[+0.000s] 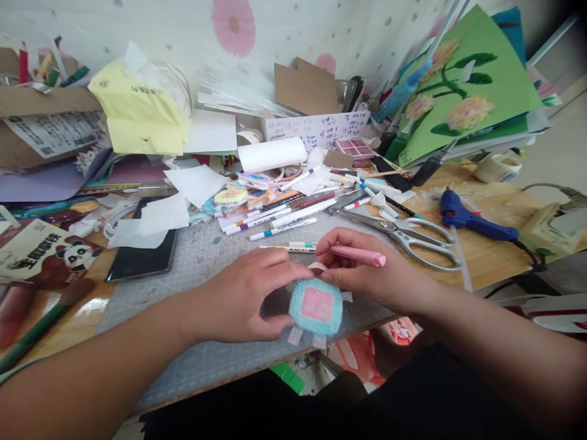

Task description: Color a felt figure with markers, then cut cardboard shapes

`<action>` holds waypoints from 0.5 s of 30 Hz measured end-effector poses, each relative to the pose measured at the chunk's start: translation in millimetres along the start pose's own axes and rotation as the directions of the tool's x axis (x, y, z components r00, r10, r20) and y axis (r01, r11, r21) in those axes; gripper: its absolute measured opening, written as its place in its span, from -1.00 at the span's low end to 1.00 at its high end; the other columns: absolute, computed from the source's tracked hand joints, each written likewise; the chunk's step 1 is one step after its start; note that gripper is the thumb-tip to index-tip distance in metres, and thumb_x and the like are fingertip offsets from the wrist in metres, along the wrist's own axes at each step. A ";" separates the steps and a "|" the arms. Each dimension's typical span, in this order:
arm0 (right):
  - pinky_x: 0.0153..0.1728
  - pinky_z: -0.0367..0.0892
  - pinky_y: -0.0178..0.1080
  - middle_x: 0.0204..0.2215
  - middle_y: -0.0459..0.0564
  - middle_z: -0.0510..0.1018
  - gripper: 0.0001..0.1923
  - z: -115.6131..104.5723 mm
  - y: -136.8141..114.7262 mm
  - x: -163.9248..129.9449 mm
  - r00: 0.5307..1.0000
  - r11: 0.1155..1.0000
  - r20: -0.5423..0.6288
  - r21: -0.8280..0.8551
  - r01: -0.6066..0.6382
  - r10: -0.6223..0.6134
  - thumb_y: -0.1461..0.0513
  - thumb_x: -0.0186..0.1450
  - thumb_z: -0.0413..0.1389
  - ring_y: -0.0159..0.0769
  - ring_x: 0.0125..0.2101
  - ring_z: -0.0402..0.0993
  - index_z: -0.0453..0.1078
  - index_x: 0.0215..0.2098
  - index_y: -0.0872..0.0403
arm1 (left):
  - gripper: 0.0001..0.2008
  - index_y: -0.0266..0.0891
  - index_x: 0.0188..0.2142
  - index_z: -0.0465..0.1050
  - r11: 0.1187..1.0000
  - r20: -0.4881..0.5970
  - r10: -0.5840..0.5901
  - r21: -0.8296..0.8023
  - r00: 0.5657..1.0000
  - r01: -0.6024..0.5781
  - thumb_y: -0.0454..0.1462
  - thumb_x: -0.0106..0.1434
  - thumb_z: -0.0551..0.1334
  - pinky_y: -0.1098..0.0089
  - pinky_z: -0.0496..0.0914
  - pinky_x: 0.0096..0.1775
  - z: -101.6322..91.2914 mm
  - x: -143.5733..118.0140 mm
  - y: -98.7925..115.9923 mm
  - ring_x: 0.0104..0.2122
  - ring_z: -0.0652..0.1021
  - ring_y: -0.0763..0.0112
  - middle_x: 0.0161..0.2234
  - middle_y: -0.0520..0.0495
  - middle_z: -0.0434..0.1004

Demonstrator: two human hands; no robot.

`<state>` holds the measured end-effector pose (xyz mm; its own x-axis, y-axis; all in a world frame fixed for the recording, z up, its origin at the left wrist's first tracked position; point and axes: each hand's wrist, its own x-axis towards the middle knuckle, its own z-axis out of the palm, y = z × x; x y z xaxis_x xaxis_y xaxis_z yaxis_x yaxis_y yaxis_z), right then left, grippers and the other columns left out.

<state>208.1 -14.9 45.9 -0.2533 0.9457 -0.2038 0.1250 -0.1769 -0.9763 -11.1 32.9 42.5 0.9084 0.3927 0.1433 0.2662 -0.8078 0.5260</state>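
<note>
We are finding a small, rounded turquoise piece with a pink square centre [316, 304] over the near edge of a grey gridded cutting mat [202, 360]. Our left hand [243, 293] is gripping it between curved thumb and forefinger. Our right hand [367, 272], fingers bent inward, is holding a slim pink pen [360, 254] near its top edge. Silver-handled metal scissors [398, 230] are lying beyond, on the right.

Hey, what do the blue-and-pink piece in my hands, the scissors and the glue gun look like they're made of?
Piece: possibly yarn or textured clay; its surface looks bumpy and matte.
Scissors: probably metal throughout, with silvery-grey blades and handles.
Glue gun: likely hard plastic, judging by its smooth, solid-blue body.
</note>
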 end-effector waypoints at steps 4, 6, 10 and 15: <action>-0.54 0.11 -0.36 -0.52 -0.21 0.39 -0.77 -0.3 0.0 1.4 0.999 0.991 0.026 0.124 -0.047 0.044 0.32 0.08 0.24 -0.46 -0.55 0.23 0.33 -0.31 0.03 | -0.44 -0.16 0.10 0.30 0.998 0.026 -0.020 -0.057 0.999 0.021 -0.32 0.07 0.30 0.30 0.32 -0.24 -1.5 -2.3 -2.8 -0.27 0.41 0.27 -0.26 -0.06 0.34; -0.57 0.08 -0.38 -0.55 -0.23 0.36 -0.77 2.0 1.2 2.2 0.999 0.988 -0.020 0.151 -0.025 0.028 0.31 0.07 0.26 -0.49 -0.59 0.18 0.35 -0.33 0.04 | -0.40 -0.11 0.13 0.25 0.993 0.037 -0.054 -0.105 0.998 0.058 -0.35 0.07 0.28 0.29 0.32 -0.21 -2.2 -4.3 -4.0 -0.26 0.40 0.28 -0.25 -0.04 0.31; -0.55 0.16 -0.38 -0.57 -0.23 0.38 -0.76 10.7 4.5 3.4 0.984 0.951 -0.177 0.307 0.036 0.020 0.29 0.04 0.31 -0.46 -0.57 0.28 0.38 -0.35 0.02 | -0.36 -0.05 0.14 0.15 0.909 -0.010 -0.183 -0.384 0.983 0.165 -0.33 0.06 0.25 0.21 0.34 -0.12 1.0 -8.2 -4.9 -0.20 0.40 0.27 -0.23 -0.01 0.23; -0.46 0.31 -0.36 -0.56 -0.21 0.44 -0.70 24.0 5.4 3.9 0.906 0.867 -0.410 0.483 0.122 0.101 0.29 -0.05 0.35 -0.43 -0.48 0.39 0.40 -0.37 0.01 | -0.31 -0.03 0.01 0.14 0.798 -0.143 -0.441 -0.514 0.886 0.314 -0.15 -0.06 0.43 0.10 0.34 -0.05 14.5 -6.9 -0.2 -0.14 0.39 0.21 -0.16 -0.01 0.18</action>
<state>184.8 -18.7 38.0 0.1766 0.9512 -0.2531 -0.3863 -0.1695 -0.9067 -12.8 23.9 29.3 0.6419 0.7667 0.0149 0.3322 -0.2955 0.8957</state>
